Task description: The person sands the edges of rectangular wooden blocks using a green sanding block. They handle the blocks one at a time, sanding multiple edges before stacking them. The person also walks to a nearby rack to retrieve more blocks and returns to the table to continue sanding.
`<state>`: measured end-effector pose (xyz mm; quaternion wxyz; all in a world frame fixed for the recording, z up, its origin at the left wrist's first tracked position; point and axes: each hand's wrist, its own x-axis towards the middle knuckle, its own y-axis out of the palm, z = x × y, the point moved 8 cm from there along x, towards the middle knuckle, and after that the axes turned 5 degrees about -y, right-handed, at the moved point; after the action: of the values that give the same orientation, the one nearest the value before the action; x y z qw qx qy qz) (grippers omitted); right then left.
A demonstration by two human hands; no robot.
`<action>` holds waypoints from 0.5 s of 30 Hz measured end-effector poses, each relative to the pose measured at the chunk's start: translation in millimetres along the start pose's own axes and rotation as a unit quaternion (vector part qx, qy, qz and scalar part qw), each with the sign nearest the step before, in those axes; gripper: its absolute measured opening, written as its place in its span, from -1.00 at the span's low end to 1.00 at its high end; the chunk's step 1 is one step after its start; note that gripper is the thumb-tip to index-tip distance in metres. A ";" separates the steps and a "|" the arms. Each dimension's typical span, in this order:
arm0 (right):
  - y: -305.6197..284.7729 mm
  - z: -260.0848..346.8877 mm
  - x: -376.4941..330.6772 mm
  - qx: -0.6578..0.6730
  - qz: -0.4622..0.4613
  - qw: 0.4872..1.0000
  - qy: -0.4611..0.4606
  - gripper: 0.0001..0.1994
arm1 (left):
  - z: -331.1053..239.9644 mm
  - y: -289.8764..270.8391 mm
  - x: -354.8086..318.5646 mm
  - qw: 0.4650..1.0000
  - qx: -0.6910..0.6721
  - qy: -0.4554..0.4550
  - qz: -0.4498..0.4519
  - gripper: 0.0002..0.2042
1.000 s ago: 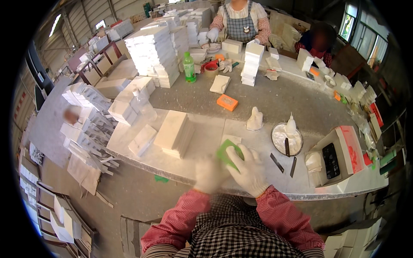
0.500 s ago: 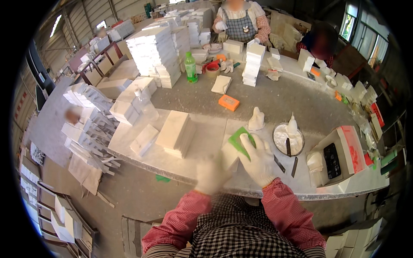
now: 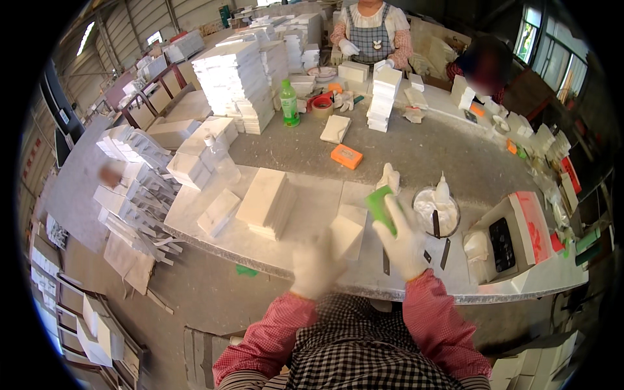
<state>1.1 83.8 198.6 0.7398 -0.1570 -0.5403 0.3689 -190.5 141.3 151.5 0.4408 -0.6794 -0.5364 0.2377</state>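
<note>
My right hand (image 3: 402,242), in a white glove, grips a green scouring pad (image 3: 379,207), lifted to the right of a white tile (image 3: 351,224). The tile lies on the pale slab (image 3: 312,188) in front of me. At the tile's left edge is my left hand (image 3: 315,265), gloved too. Motion smears its fingers, so its grip cannot be made out. Just right of my right hand stands a bowl of white paste (image 3: 426,200) with a small white squeeze bottle (image 3: 442,188) and a dark blade (image 3: 436,223) in it.
Thin dark blades (image 3: 445,253) lie near the bowl. Left are a tile stack (image 3: 260,201), a single tile (image 3: 218,211) and a clear bottle (image 3: 222,159). An open box (image 3: 520,257) stands right. Beyond are an orange box (image 3: 346,156), tall tile stacks (image 3: 234,78) and a co-worker (image 3: 370,36).
My right hand has moved right with the green pad, off the tile, uncovering it and a blade beside it. My left hand stays blurred by the tile. The co-worker's arm has come down.
</note>
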 end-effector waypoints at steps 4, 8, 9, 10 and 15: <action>12.1 65.8 -17.4 -0.039 0.130 0.984 -0.112 -0.49 | -7.9 5.9 2.2 0.998 0.021 0.043 -0.026 -0.39; 13.6 46.3 -5.3 -0.055 0.116 0.989 -0.076 -0.48 | -1.5 3.8 -4.6 1.000 -0.005 0.023 -0.009 -0.33; 11.6 37.6 -0.5 -0.092 0.074 0.984 -0.132 -0.45 | 0.6 1.2 -8.2 0.999 -0.003 0.026 -0.020 -0.32; 9.8 17.9 3.9 -0.073 0.051 0.993 -0.078 -0.45 | 1.3 -0.6 -9.1 0.999 -0.003 0.031 -0.031 -0.30; 23.7 -41.8 -13.6 -0.057 0.027 0.997 0.034 -0.42 | -12.8 -24.0 -12.4 0.992 0.029 0.052 -0.107 -0.29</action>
<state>28.5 97.1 159.0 0.7374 -0.2256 -0.5305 0.3520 -196.6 126.2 176.5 0.5107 -0.6162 -0.5754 0.1685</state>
